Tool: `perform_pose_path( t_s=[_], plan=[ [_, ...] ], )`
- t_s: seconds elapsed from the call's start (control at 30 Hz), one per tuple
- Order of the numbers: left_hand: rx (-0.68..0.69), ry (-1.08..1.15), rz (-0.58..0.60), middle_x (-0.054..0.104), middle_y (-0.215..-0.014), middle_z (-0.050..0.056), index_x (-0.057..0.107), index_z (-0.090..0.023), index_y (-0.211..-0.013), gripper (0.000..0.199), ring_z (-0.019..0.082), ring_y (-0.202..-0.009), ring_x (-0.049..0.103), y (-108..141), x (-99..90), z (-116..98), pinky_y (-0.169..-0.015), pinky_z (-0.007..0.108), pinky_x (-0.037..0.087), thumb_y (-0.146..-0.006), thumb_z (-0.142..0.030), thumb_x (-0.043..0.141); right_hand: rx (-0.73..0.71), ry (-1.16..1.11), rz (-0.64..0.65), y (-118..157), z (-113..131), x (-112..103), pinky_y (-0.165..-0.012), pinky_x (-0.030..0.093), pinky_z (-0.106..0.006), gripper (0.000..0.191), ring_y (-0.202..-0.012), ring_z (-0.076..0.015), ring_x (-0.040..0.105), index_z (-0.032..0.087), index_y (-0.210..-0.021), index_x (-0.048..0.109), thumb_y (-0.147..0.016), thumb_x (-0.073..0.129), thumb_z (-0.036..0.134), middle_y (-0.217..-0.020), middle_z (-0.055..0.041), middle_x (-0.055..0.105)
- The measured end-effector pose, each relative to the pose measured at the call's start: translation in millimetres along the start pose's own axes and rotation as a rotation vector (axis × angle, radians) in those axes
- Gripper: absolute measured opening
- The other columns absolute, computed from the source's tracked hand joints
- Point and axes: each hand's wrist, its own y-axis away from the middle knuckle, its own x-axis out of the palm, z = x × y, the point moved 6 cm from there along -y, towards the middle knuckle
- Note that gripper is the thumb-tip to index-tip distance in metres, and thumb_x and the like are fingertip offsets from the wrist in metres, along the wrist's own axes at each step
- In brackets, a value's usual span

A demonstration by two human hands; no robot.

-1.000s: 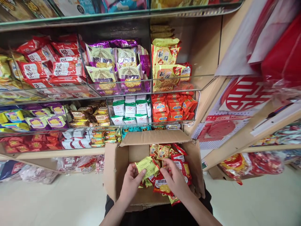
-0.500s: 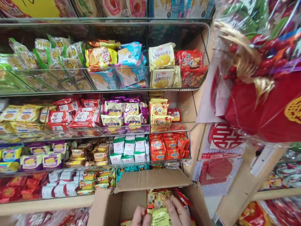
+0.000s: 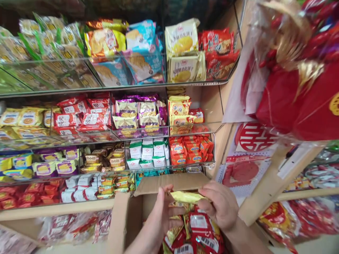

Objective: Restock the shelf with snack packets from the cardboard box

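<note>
A yellow snack packet, seen nearly edge-on, is held level above an open cardboard box. My right hand pinches its right end between thumb and fingers. Beside the packet's left end is my left hand, its fingers spread; whether a fingertip touches the packet I cannot tell. Below both hands, red packets and several yellowish ones lie in the box, partly hidden by my hands and wrists.
Behind the box's raised flap rise shelves with clear front guards, full of wrapped snacks. Yellow packets stand beside small red ones on a middle shelf. Plastic-wrapped red decorations hang at the right.
The yellow packet has been lifted up from the box and tipped edge-on. Both hands have risen with it, and the left fingers have spread. The view has tilted lower.
</note>
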Motion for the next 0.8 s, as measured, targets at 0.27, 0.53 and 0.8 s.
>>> perform_pose_path(
  t_s=[0.27, 0.53, 0.8],
  plan=[
    [0.187, 0.128, 0.125, 0.062, -0.111, 0.002, 0.031, -0.031, -0.126, 0.069, 0.015, -0.095, 0.061, 11.2, 2.0, -15.9, -0.082, 0.026, 0.049, -0.069, -0.013, 0.065, 0.315, -0.252, 0.131, 22.5, 1.5, 10.9, -0.086, 0.045, -0.039, 0.031, -0.104, -0.0226, 0.051, 0.018, -0.109, 0.053, -0.080, 0.057, 0.031, -0.111, -0.0119, 0.056],
    [0.446, -0.161, 0.036, 0.056, -0.123, 0.005, 0.025, -0.030, -0.129, 0.070, 0.016, -0.111, 0.055, 1.4, -6.4, -19.2, -0.090, 0.024, 0.048, -0.072, -0.017, 0.064, 1.425, -1.007, 0.093, 82.5, -29.0, 46.2, -0.060, 0.047, -0.023, 0.025, -0.065, -0.0111, 0.057, 0.020, -0.079, 0.055, -0.066, 0.071, 0.034, -0.073, 0.0014, 0.060],
    [0.368, -0.045, 0.090, 0.059, -0.120, 0.008, 0.024, -0.033, -0.130, 0.082, 0.025, -0.110, 0.055, -11.8, -29.2, 3.6, -0.086, 0.037, 0.051, -0.063, -0.030, 0.071, 1.215, -0.997, 0.121, 91.9, -25.0, 53.3, -0.067, 0.047, -0.025, 0.033, -0.076, -0.0155, 0.060, 0.025, -0.089, 0.059, -0.065, 0.070, 0.043, -0.084, -0.0023, 0.064]
  ],
)
